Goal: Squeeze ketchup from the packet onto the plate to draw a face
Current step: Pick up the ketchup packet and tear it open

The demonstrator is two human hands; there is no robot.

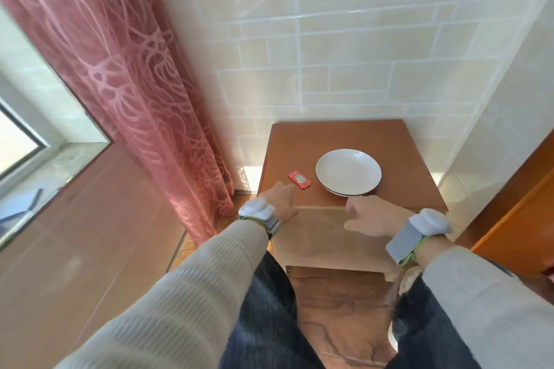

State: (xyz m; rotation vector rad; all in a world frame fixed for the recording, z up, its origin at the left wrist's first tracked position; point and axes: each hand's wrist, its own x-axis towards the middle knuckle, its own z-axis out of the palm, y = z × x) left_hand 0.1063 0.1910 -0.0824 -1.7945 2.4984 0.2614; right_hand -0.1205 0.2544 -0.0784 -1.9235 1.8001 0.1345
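Note:
A small red ketchup packet [299, 179] lies flat on the wooden table [335, 135], just left of a white plate [348, 172] with a dark rim. The plate holds nothing. My left hand [281, 197] reaches over the table's front left edge, its fingertips a short way from the packet and not touching it. My right hand [370, 216] hovers at the front edge just below the plate, fingers loosely spread and holding nothing. Both wrists wear grey bands with white pods.
The table stands in a corner against a cream tiled wall [344, 54]. A pink patterned curtain [129, 69] hangs to the left beside a window [27, 141]. An orange wooden door frame [521, 213] stands at the right. My knees are below the table front.

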